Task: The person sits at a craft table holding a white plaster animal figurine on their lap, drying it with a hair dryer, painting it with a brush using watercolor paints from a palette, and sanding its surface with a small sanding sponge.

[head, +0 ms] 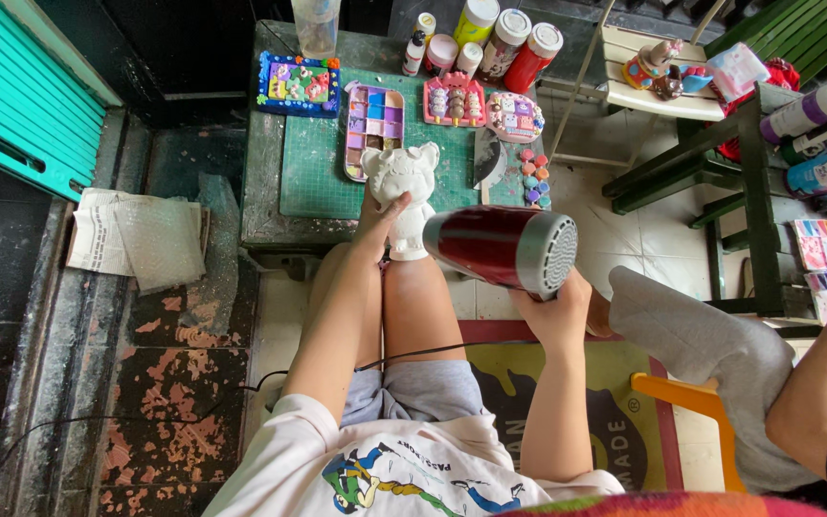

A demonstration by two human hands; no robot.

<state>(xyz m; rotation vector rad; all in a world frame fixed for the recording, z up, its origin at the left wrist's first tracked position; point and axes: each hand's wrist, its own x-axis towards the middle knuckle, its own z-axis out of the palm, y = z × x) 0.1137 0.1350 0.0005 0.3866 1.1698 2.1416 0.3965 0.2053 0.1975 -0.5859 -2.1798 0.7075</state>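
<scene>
Red hair dryer (502,248), right hand (552,308), unpainted white figurine (402,194)

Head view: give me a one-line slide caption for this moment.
Seated person's left hand holds a white plaster figurine on the knee while the right hand aims a red hair dryer at it.

Soft, even daylight fills the scene, brightest on the pale floor tiles (614,206) at far right, while the far left corner beyond the teal shutter (21,91) sinks into deep shade. A glossy highlight runs along the red hair dryer (504,247). Focus is sharp throughout, with wide-angle bending toward the edges.
</scene>
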